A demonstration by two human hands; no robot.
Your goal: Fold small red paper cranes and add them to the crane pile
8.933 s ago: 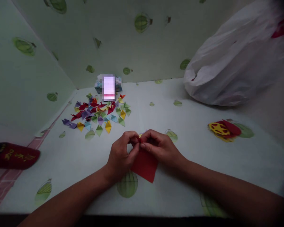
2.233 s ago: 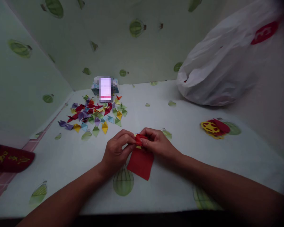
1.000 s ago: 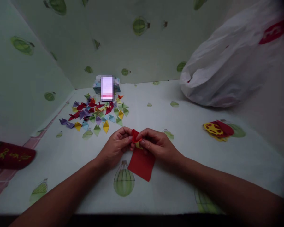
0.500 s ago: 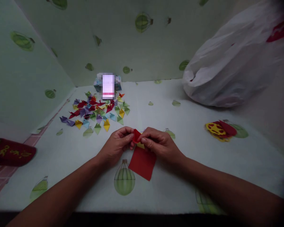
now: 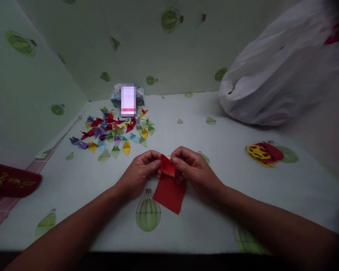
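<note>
My left hand (image 5: 139,172) and my right hand (image 5: 190,167) meet over the middle of the table, both pinching a small folded red paper piece (image 5: 167,166) with a bit of yellow showing at its lower edge. The piece stands up between my fingertips. Just below it a flat red paper stack (image 5: 169,194) lies on the table, partly under my right hand. To the far left lies a pile of small folded paper pieces (image 5: 117,132) in red, purple, yellow, green and blue.
The table has a pale cloth printed with green balloons (image 5: 148,212). A large white plastic bag (image 5: 282,71) fills the back right. Red and yellow papers (image 5: 264,153) lie at the right. A blurred box (image 5: 128,98) stands behind the pile. A dark red object (image 5: 11,180) lies at the left edge.
My hands have stayed in place while working the red piece. Its flap has turned from a flat crumple to an upright triangle between my fingertips. The camera has shifted slightly.
</note>
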